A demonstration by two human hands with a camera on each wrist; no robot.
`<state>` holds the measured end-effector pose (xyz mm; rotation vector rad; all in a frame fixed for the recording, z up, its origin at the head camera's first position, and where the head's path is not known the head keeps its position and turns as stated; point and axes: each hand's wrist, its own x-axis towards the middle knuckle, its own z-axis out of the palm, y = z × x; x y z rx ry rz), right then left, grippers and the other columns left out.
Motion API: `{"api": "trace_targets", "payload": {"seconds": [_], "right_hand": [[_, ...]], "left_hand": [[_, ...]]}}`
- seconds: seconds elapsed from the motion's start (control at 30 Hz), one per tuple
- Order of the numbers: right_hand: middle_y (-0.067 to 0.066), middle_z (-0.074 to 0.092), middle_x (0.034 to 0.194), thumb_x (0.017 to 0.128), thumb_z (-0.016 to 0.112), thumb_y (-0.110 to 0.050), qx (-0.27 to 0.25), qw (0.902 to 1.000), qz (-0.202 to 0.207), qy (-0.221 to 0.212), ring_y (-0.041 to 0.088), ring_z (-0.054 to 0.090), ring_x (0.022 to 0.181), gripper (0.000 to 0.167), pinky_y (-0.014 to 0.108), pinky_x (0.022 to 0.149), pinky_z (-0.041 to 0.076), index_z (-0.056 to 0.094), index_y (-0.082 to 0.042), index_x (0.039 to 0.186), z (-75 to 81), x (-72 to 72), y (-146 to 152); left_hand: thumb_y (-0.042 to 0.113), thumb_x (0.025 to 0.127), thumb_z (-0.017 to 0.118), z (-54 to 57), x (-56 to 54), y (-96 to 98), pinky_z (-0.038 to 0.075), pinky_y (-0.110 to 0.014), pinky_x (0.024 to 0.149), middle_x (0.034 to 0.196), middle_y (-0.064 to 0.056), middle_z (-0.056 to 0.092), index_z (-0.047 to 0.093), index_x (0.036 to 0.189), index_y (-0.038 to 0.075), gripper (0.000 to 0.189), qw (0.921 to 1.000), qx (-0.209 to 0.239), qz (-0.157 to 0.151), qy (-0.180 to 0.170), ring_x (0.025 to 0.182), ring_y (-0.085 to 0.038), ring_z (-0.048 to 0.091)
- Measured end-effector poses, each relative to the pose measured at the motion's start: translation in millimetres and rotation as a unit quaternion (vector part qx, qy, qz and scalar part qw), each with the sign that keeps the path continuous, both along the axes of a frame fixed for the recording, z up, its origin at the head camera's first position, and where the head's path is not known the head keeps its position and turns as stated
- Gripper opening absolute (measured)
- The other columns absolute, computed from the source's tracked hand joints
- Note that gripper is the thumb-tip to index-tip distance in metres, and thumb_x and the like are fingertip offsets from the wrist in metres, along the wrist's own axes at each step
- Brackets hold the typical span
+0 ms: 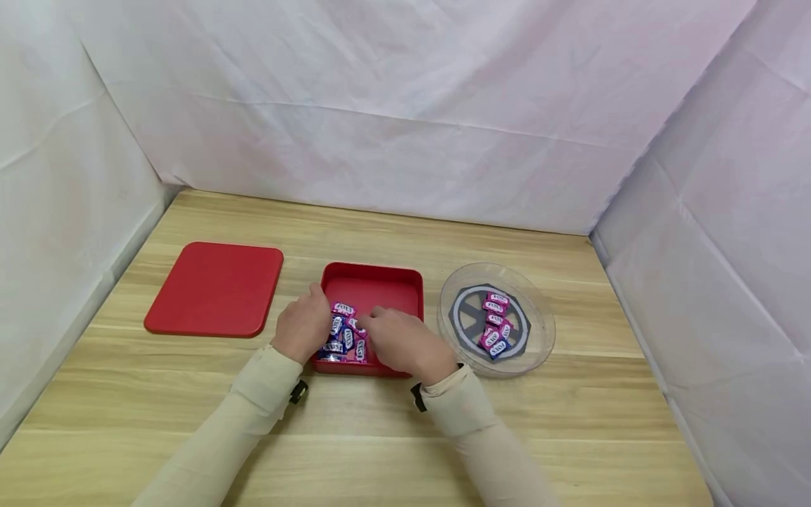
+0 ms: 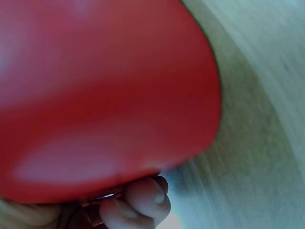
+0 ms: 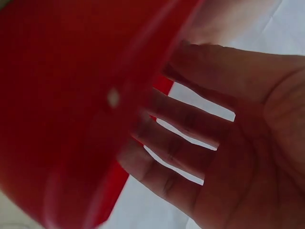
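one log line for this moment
left hand: grips red box edge | right hand: at candies in box, grip unclear | clear dish: more candies | red lid: left of box

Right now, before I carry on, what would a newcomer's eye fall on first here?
Probably the red box mid-table, with pink and blue candies bunched at its near left, the left hand at its left side and the right hand reaching in from the right. Next might come the flat red lid left of the box, then the clear round dish on its right, holding more candies.
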<state>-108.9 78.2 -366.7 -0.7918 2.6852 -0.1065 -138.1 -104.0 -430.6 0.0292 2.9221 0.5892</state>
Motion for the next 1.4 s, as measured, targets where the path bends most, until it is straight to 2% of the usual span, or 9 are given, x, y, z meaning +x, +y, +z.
{"api": "trace_targets", "payload": {"seconds": [0.17, 0.33, 0.57, 0.87, 1.2, 1.4], "right_hand": [[0.005, 0.072, 0.124, 0.103, 0.072, -0.014, 0.014, 0.9998, 0.013, -0.007, 0.018, 0.071, 0.107, 0.033, 0.036, 0.099, 0.062, 0.073, -0.018, 0.135, -9.8, -1.6, -7], [0.004, 0.071, 0.125, 0.104, 0.070, -0.015, 0.016, 0.9994, 0.002, -0.030, 0.017, 0.068, 0.105, 0.031, 0.037, 0.099, 0.062, 0.075, -0.022, 0.135, -15.6, -3.0, -13], [0.003, 0.070, 0.113, 0.104, 0.071, -0.015, 0.023, 0.9990, -0.005, -0.037, 0.014, 0.062, 0.091, 0.019, 0.033, 0.090, 0.062, 0.077, -0.018, 0.121, -19.8, -3.6, -19], [0.005, 0.071, 0.116, 0.099, 0.077, -0.016, 0.028, 0.9990, -0.012, -0.031, 0.016, 0.061, 0.092, 0.024, 0.033, 0.094, 0.062, 0.074, -0.014, 0.123, -24.7, -5.5, -21], [0.003, 0.071, 0.099, 0.096, 0.080, -0.013, 0.018, 0.9983, -0.022, -0.051, 0.015, 0.060, 0.084, 0.020, 0.027, 0.083, 0.058, 0.073, -0.013, 0.114, -27.3, -9.1, -22], [0.003, 0.072, 0.095, 0.097, 0.079, -0.013, 0.027, 0.9980, -0.021, -0.053, 0.015, 0.060, 0.080, 0.016, 0.027, 0.079, 0.058, 0.073, -0.013, 0.112, -27.4, -10.3, -22]], "left_hand": [[0.011, 0.109, 0.050, 2.0, 0.0, -1.4, 0.066, -0.058, 0.073, 0.085, -0.026, 0.067, 0.051, 0.122, -0.015, 0.029, 1.0000, 0.004, -0.003, -0.004, 0.077, -0.044, 0.074], [0.011, 0.110, 0.050, 1.7, 0.3, -1.8, 0.066, -0.056, 0.070, 0.080, -0.024, 0.065, 0.051, 0.122, -0.015, 0.028, 1.0000, 0.005, -0.005, -0.003, 0.072, -0.041, 0.073], [0.009, 0.108, 0.051, 2.4, 1.9, -2.2, 0.065, -0.056, 0.067, 0.078, -0.023, 0.064, 0.051, 0.119, -0.015, 0.026, 1.0000, 0.006, -0.007, 0.000, 0.070, -0.041, 0.072], [0.008, 0.108, 0.048, 1.1, 1.8, -3.1, 0.064, -0.056, 0.063, 0.077, -0.023, 0.064, 0.052, 0.114, -0.013, 0.021, 0.9998, 0.008, -0.010, 0.015, 0.070, -0.043, 0.072], [0.007, 0.108, 0.048, 0.9, 2.1, -3.6, 0.064, -0.057, 0.063, 0.077, -0.024, 0.064, 0.051, 0.113, -0.013, 0.021, 0.9997, 0.012, -0.012, 0.018, 0.070, -0.044, 0.072], [0.008, 0.108, 0.048, 1.4, 2.1, -3.3, 0.065, -0.058, 0.066, 0.078, -0.024, 0.064, 0.051, 0.115, -0.014, 0.023, 0.9998, 0.010, -0.011, 0.013, 0.071, -0.044, 0.073]]}}
